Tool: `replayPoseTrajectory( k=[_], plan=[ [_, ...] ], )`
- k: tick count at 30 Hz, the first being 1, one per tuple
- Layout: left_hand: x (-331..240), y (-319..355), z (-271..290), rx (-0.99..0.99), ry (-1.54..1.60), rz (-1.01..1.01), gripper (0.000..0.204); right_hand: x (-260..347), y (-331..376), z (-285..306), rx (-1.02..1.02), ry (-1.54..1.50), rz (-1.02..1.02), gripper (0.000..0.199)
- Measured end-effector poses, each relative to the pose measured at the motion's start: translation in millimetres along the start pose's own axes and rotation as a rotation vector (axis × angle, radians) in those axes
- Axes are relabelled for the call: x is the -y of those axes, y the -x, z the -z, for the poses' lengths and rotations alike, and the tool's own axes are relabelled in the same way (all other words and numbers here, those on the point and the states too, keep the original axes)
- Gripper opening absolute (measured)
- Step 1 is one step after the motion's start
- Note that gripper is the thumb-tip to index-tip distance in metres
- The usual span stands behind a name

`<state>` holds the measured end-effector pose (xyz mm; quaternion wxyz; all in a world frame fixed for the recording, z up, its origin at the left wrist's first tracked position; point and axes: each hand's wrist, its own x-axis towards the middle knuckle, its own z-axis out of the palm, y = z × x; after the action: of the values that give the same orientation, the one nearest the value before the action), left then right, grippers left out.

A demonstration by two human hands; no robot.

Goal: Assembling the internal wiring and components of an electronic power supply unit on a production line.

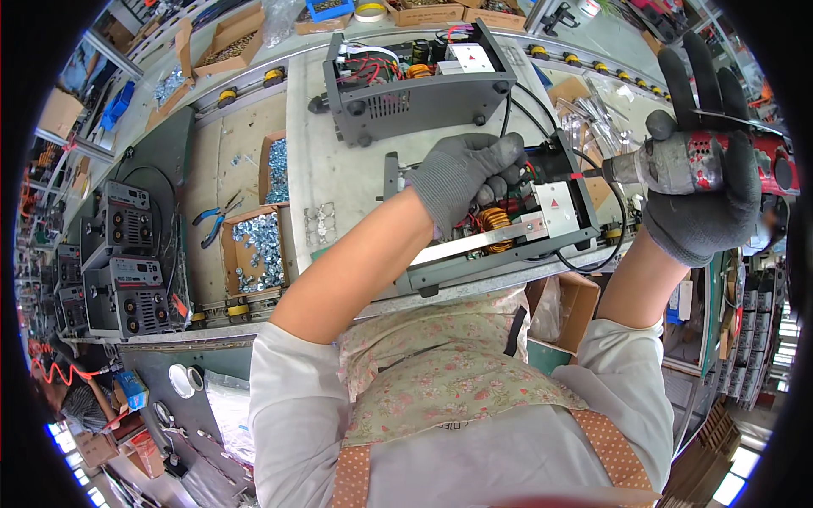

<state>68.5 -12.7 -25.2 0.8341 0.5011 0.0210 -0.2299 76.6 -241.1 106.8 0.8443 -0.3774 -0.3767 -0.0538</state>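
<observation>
One driver is pointed left, axis crosswise; two units are opened.
It is gripped by right fingers, some spread; left fingers curled, pinch unclear.

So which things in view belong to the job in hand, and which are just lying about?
In the job:
- open dark-grey metal casing, at the grey-gloved left hand
- red-and-grey handheld power tool, in the grey-gloved right hand

Apparently lying about:
- blue-handled metal pliers
- round yellow tape roll
- bright-blue plastic tray
</observation>
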Motion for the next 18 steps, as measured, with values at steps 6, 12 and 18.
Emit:
replayPoseTrajectory(
  k=[6, 12, 18],
  plan=[
    [3.5, -2.1, -5.5, 0.116, 0.119, 0.004, 0.033, -3.3, 7.1, 21.8, 0.069, 0.031, 0.197, 0.047],
    [4.1, 0.4, 3.6, 0.155, 0.165, 0.026, 0.044, 7.7, 11.7, 27.9, -0.091, -0.010, 0.121, 0.043],
    [1.9, 0.3, -3.1, 0.102, 0.102, 0.006, 0.042, -1.0, 16.3, 24.3, -0.129, -0.013, 0.151, 0.044]
  ],
)
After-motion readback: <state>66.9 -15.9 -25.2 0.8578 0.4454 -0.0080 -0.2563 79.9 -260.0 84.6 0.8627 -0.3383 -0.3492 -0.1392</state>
